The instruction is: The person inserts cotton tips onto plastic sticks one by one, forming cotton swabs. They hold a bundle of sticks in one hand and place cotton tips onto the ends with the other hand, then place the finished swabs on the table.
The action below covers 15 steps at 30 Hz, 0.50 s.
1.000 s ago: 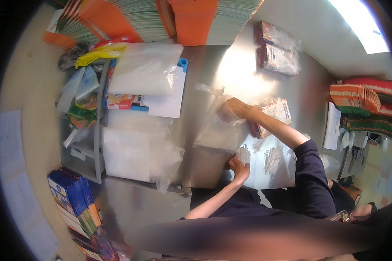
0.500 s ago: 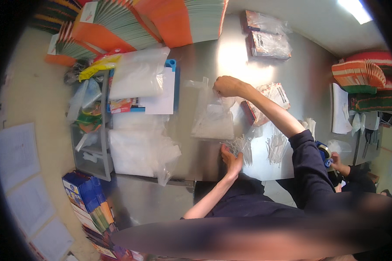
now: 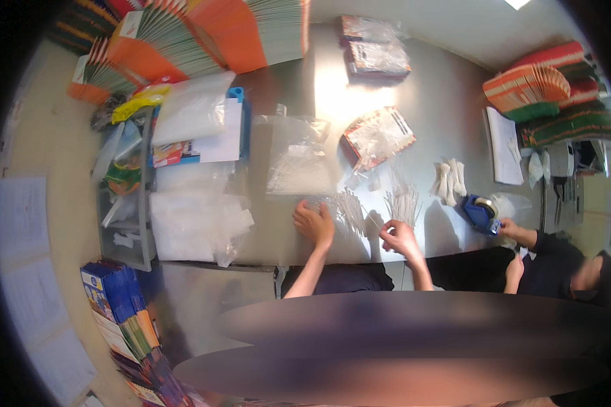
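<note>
The left hand (image 3: 313,224) is at the near edge of a clear plastic bag (image 3: 299,163), which lies flat on the metal table (image 3: 271,227) at the hand's 12 o'clock. Its fingers are slightly parted; whether they pinch the bag's edge, I cannot tell. White sticks show through the bag's lower part.

The right hand (image 3: 400,240) is at the left hand's 3 o'clock, its thumb and fingers nearly closed around one end of a thin white stick (image 3: 374,222), which points toward 10 o'clock. Loose sticks lie in two piles: the left pile (image 3: 351,211) is between 2 and 3 o'clock from the left hand, and the right pile (image 3: 402,205) is at the right hand's 12 o'clock.

At the right hand's 1 o'clock lie white bundles (image 3: 449,180), and between 2 and 3 o'clock is a blue tape dispenser (image 3: 478,216), with another person's hand (image 3: 516,233) against it. A plastic-wrapped pack (image 3: 380,138) lies beyond the piles, between the right hand's 11 and 12 o'clock. A stack of whitish plastic bags (image 3: 193,227) sits at the left hand's 9 o'clock.
</note>
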Available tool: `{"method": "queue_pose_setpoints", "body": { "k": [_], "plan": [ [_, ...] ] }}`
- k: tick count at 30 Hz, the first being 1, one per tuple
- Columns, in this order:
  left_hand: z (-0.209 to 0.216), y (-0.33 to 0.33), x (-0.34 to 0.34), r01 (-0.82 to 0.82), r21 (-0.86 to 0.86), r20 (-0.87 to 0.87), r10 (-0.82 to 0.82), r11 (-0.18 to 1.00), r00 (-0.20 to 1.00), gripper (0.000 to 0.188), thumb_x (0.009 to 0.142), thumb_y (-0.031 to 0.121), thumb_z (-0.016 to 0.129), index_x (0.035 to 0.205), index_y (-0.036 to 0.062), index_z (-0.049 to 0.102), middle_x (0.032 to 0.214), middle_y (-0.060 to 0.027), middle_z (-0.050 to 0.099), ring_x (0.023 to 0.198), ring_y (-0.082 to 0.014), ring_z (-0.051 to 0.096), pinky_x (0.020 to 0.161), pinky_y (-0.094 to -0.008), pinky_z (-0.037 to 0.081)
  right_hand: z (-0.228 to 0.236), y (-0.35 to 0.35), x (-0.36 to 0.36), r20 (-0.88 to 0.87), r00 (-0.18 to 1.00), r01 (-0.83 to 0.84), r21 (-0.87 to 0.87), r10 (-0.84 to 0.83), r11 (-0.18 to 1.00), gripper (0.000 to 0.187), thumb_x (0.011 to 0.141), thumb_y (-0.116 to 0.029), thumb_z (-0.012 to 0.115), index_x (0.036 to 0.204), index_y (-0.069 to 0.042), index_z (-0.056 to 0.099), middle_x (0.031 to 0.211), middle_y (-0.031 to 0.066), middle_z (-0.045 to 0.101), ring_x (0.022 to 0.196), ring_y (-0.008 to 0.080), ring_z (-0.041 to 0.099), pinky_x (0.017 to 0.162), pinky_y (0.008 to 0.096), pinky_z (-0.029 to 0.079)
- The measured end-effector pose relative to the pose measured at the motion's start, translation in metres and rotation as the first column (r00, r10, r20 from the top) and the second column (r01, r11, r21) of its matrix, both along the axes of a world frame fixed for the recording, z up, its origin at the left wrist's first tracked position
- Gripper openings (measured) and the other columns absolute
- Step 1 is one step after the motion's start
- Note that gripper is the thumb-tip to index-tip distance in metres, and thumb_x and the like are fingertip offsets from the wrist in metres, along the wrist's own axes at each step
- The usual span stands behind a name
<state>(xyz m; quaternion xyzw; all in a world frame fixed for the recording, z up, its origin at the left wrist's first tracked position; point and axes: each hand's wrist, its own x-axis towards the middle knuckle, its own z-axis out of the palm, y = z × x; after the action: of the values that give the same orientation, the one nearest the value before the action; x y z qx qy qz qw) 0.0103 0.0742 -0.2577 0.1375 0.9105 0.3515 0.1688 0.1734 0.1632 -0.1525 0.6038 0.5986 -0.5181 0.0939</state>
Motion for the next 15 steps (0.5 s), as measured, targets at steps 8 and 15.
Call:
{"method": "queue_pose_setpoints", "body": {
  "k": [8, 15],
  "plan": [
    [-0.007, -0.017, 0.013, 0.308, 0.175, -0.082, -0.298, 0.935, 0.951, 0.057, 0.076, 0.007, 0.059, 0.127, -0.0022, 0.034, 0.115, -0.0228, 0.039, 0.110, -0.0379, 0.038, 0.094, -0.0450, 0.031, -0.079, -0.015, -0.027, -0.243, 0.960, 0.069, 0.684, 0.138, 0.727, 0.030, 0.079, -0.008, 0.055, 0.109, 0.000, 0.054, 0.096, 0.0197, 0.055, 0.089, 0.0338, 0.054, 0.079, 0.0392, 0.043],
    [0.024, -0.019, -0.023, 0.341, 0.190, -0.223, -0.298, 0.921, 0.928, 0.054, 0.079, 0.009, 0.056, 0.130, 0.0054, 0.037, 0.128, -0.0219, 0.033, 0.116, -0.0379, 0.034, 0.097, -0.0483, 0.028, -0.058, -0.020, -0.073, -0.129, 0.947, -0.083, 0.786, 0.294, 0.613, 0.048, 0.069, -0.021, 0.070, 0.113, -0.008, 0.054, 0.105, 0.0140, 0.053, 0.100, 0.0316, 0.048, 0.087, 0.0410, 0.037]
  ]
}}
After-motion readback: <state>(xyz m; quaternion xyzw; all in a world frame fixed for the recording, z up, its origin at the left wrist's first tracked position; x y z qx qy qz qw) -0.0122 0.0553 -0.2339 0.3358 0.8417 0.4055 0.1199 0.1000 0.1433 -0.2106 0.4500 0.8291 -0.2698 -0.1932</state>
